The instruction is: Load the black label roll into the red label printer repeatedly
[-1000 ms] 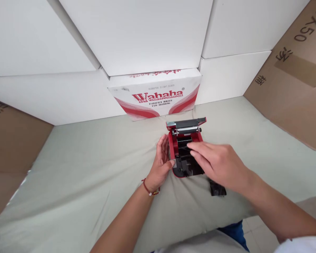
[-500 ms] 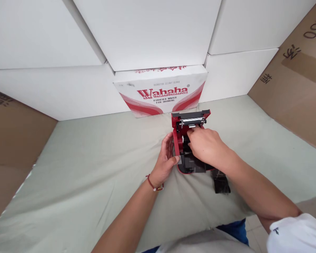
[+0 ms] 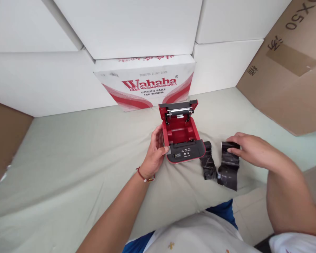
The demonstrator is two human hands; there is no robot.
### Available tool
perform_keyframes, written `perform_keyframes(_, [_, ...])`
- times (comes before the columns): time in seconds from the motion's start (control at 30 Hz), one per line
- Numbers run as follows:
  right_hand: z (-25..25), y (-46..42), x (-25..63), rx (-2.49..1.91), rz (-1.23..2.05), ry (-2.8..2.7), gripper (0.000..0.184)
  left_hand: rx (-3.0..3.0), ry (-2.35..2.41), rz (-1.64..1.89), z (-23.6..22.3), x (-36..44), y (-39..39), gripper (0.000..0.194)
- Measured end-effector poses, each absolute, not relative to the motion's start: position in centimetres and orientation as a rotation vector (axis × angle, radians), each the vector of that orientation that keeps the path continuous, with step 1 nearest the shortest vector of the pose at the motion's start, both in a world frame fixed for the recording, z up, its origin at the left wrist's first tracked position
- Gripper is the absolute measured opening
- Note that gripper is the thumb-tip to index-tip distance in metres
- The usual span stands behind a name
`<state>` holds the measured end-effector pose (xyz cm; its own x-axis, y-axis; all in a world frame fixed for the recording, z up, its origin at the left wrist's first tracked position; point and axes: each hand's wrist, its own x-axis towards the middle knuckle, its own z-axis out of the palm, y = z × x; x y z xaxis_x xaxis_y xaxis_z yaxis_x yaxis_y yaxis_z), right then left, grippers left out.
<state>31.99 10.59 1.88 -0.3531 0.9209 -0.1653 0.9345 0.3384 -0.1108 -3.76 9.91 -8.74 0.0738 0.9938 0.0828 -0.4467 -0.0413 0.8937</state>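
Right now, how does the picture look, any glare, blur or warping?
Head view: light is soft, with gentle shading in the cloth folds; head view: the red device's metal bar glints and the black roll shows faint sheen; head view: large box lettering reads clearly, while the brown carton slants steeply near the edge.

1. The scene is viewed by one camera worn on the person's head, faced forward and tilted down over a pale green cloth (image 3: pixel 100 147).
2. At the near edge, the wearer's shirt (image 3: pixel 186 233) is caught from above.
3. The left hand (image 3: pixel 156 151), right hand (image 3: pixel 249 149) and open red device (image 3: pixel 186 153) are framed at close range.
4. White boxes (image 3: pixel 131 28) are shown face-on at the far side; a brown carton (image 3: pixel 300 95) is cropped at right.
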Motion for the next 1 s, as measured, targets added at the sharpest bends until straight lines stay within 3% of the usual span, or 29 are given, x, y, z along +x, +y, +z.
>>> perform_keyframes(0.17, [-0.6, 10.9, 27.6, 1.773, -0.499, 2.767, 0.032, 0.954, 0.789, 1.365, -8.8, -3.8, 9.9, 0.08])
perform_keyframes(0.37, [-0.9, 11.5, 23.7, 1.63, -0.444, 2.467, 0.03, 0.956, 0.809, 1.365, -8.9, -4.0, 9.8, 0.079])
perform_keyframes(0.57, [4.9, 10.9, 27.6, 1.346, -1.169, 2.755, 0.032, 0.953, 0.779, 1.368, -9.1, -3.9, 9.9, 0.079])
perform_keyframes(0.63, [6.9, 11.3, 27.4, 1.427, -1.234, 2.785, 0.037, 0.949, 0.771, 1.37, -9.1, -3.8, 10.0, 0.08])
perform_keyframes(0.77, [7.8, 13.1, 22.5, 1.55, -0.998, 2.801, 0.039, 0.954, 0.766, 1.378, -9.1, -3.8, 10.0, 0.079])
perform_keyframes(0.9, [6.1, 14.8, 16.4, 1.653, -0.401, 2.71, 0.04, 0.97, 0.756, 1.383, -9.2, -3.9, 9.9, 0.077])
perform_keyframes(1.0, [5.3, 15.5, 13.8, 1.617, -0.197, 2.581, 0.039, 0.967, 0.746, 1.386, -9.5, -3.9, 9.9, 0.078])
